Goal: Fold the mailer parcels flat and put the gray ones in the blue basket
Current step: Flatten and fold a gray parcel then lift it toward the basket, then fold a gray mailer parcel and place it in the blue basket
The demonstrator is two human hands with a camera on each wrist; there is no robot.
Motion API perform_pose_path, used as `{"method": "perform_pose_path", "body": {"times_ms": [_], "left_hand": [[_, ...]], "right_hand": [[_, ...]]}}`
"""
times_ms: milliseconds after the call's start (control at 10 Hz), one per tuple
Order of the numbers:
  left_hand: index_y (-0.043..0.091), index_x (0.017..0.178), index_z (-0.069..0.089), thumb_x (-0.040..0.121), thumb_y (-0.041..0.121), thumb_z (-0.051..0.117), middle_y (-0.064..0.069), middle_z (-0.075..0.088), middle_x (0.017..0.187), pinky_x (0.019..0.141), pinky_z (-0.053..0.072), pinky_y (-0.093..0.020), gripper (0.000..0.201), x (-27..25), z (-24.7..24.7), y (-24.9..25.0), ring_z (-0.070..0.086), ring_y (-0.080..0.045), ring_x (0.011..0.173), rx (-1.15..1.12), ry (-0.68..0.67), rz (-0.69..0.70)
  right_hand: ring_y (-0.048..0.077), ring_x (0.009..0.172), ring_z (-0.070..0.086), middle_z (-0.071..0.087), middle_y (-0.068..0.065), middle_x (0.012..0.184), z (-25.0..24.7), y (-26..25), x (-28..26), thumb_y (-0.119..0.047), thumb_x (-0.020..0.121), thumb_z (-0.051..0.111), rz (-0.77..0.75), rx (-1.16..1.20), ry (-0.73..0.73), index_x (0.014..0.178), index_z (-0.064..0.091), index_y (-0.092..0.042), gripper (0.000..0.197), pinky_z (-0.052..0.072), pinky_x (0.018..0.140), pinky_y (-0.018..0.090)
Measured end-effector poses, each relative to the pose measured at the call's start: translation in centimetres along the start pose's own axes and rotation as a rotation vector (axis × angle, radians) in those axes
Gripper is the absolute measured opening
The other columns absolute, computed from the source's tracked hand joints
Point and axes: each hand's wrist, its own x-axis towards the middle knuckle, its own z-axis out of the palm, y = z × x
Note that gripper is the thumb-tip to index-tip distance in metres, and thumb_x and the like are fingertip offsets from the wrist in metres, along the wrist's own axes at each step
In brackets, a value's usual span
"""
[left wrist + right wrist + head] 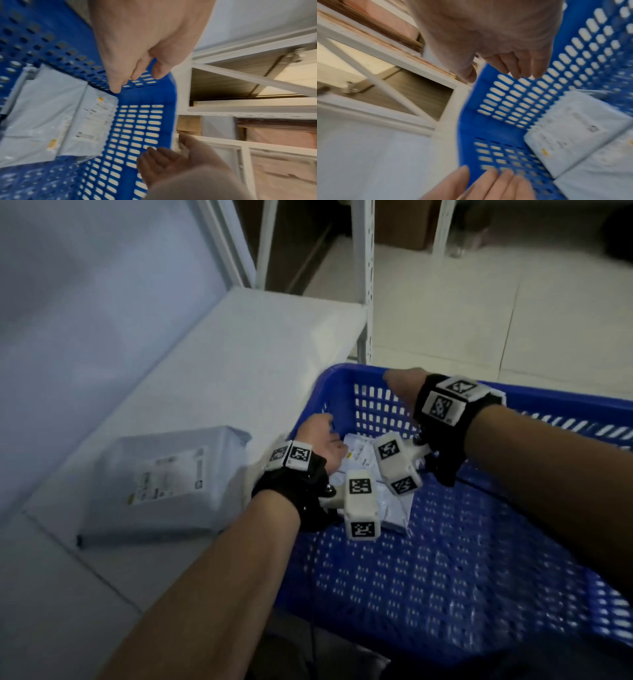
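**Both hands over the basket, gray mailers lying inside**

A dim storeroom with pale floor tiles (479, 313) and a white metal shelving rack (365, 268) at the back. A low white shelf (239, 364) runs along the wall on the left, and on it lies a white mailer parcel (161, 477) with a printed label, just beside the blue basket (479, 559).

The basket sits on the right, its slotted walls and perforated floor in plain sight. Folded gray mailers (359, 460) lie flat on its floor in the far left corner, labels up. From the head view the white marker cubes on both wrists cover much of them.

The left hand (322, 436) hangs above that corner, fingers loosely bent and holding nothing; its wrist view shows the fingertips (116, 88) pointing down just over the mailers' edge, though contact cannot be told. The right hand (404, 388) hovers by the far wall of the basket, fingers likewise relaxed and empty (518, 65).

The wrist views show the gray mailers (51, 115) uncovered, overlapping one another with a yellow mark on the label, and the shelving's diagonal brace (385, 86) beyond the rim, all somewhat blurred.
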Motion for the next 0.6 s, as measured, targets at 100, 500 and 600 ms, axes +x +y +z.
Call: {"method": "perform_pose_path", "body": {"times_ms": [100, 500, 600], "left_hand": [[0.012, 0.080, 0.048, 0.101, 0.017, 0.041, -0.003, 0.046, 0.056, 0.037, 0.037, -0.015, 0.023, -5.0, -0.2, 3.2, 0.044, -0.016, 0.041, -0.063, -0.025, 0.091], [0.012, 0.082, 0.049, 0.093, 0.028, 0.048, -0.001, 0.045, 0.080, 0.059, 0.027, -0.028, 0.019, -24.8, -14.2, 8.8, 0.037, -0.019, 0.068, 0.204, 0.302, 0.480], [0.013, 0.075, 0.046, 0.084, 0.035, 0.050, -0.004, 0.042, 0.073, 0.074, 0.031, -0.033, 0.024, -25.9, -18.7, 8.3, 0.038, -0.022, 0.064, 0.279, 0.403, 0.491]], "right_hand": [[0.017, 0.100, 0.045, 0.046, 0.012, 0.145, -1.0, -4.8, -4.1, -0.026, 0.101, 0.040, -0.142, 0.068, 0.032, 0.141, 0.045, -0.006, 0.045, 0.035, 0.078, 0.023], [0.033, 0.121, 0.050, 0.047, 0.020, 0.143, 7.6, -15.1, -21.8, -0.032, 0.101, 0.041, -0.465, -0.014, -0.021, 0.138, 0.045, 0.003, 0.052, 0.040, 0.095, 0.034], [0.035, 0.133, 0.043, 0.041, 0.020, 0.148, 11.2, -15.6, -24.4, -0.037, 0.102, 0.039, -0.522, -0.155, -0.053, 0.142, 0.039, 0.004, 0.058, 0.036, 0.102, 0.034]]}}
